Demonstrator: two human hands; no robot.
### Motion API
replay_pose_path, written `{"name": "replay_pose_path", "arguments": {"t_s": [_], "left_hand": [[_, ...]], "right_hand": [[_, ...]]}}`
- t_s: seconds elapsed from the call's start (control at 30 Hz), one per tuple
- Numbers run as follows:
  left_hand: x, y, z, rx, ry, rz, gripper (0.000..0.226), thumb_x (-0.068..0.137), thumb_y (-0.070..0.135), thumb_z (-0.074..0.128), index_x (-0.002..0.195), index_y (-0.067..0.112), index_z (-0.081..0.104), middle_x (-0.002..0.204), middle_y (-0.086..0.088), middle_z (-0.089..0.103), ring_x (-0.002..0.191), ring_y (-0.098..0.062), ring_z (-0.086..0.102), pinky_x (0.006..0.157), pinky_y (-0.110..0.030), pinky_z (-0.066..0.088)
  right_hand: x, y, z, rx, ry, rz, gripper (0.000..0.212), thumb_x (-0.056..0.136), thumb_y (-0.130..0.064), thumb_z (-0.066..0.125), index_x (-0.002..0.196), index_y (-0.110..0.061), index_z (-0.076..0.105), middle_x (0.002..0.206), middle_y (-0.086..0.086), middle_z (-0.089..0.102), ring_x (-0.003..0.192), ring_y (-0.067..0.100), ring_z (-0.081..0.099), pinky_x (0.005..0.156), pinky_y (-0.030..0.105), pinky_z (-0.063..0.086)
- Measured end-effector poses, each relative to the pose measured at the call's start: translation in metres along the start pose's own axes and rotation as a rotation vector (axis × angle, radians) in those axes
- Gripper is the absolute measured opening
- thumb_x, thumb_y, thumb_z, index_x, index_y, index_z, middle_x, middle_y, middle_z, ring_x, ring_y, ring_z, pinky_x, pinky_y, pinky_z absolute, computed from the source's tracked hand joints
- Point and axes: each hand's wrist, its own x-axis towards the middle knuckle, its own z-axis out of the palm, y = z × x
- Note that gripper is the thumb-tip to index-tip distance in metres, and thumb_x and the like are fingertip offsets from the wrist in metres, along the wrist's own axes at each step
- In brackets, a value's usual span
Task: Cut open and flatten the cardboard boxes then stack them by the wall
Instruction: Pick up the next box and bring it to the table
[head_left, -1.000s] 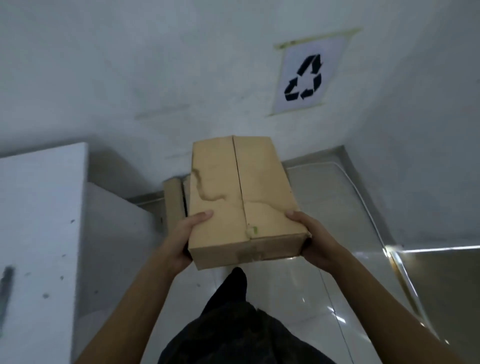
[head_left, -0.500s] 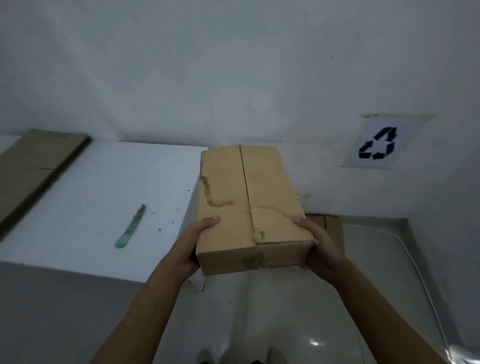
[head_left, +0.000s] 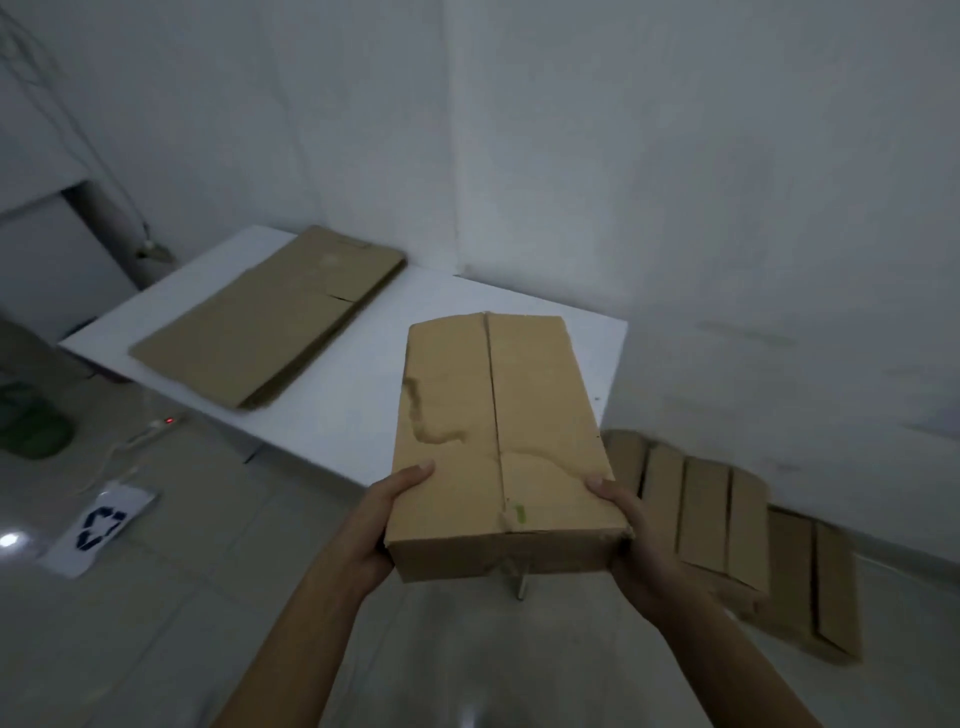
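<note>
The box (head_left: 498, 447) is hanging in the air between two hands, in front of the right end of the white table (head_left: 337, 415). Whether its far end is reaching over the tabletop, I cannot tell. It is looking unopened: the top flaps are meeting along a centre seam, and a dark stain is running across them.

The left hand (head_left: 387, 519) is gripping the near left corner, with the thumb lying on top and the fingers curling underneath, out of sight. The right hand (head_left: 626, 525) is doing the same at the near right corner.

Both grips are sitting at one end, so the long far end is likely pulling downward, and a slackening thumb could let it dip and slide out. The stained patch may be softer and could buckle under a squeeze.

The flat cardboard sheet (head_left: 270, 322) is taking up the table's left part and narrowing the working space. A box set down close to the right corner is risking a tumble toward the flattened boxes (head_left: 727, 530) lying on the floor by the wall (head_left: 727, 208).

On the floor to the left, a power strip (head_left: 158, 425) with its cable and a loose recycling sign (head_left: 101, 527) are lying where a foot could catch or slip. No cutting tool is showing in view.
</note>
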Motion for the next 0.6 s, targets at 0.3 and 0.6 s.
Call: {"name": "replay_pose_path", "arguments": {"t_s": [0.3, 0.6], "left_hand": [[0.083, 0.065, -0.089, 0.246, 0.075, 0.124, 0.04, 0.094, 0.034, 0.064, 0.131, 0.02, 0.059, 0.122, -0.004, 0.07, 0.108, -0.023, 0.068, 0.09, -0.037, 0.055], [0.194, 0.124, -0.103, 1.118, 0.179, 0.347, 0.047, 0.106, 0.042, 0.034, 0.153, 0.041, 0.028, 0.165, 0.002, 0.015, 0.152, -0.025, 0.016, 0.118, -0.047, 0.02]], "right_hand": [[0.085, 0.015, 0.092, -0.049, 0.081, 0.013, 0.06, 0.072, -0.05, 0.065, 0.124, -0.02, 0.064, 0.108, 0.005, 0.075, 0.1, 0.027, 0.07, 0.072, 0.038, 0.055], [0.204, -0.03, 0.149, -0.222, 0.107, 0.063, 0.097, 0.057, -0.072, 0.069, 0.142, -0.032, 0.045, 0.129, 0.002, 0.062, 0.111, 0.026, 0.064, 0.091, 0.046, 0.058]]}}
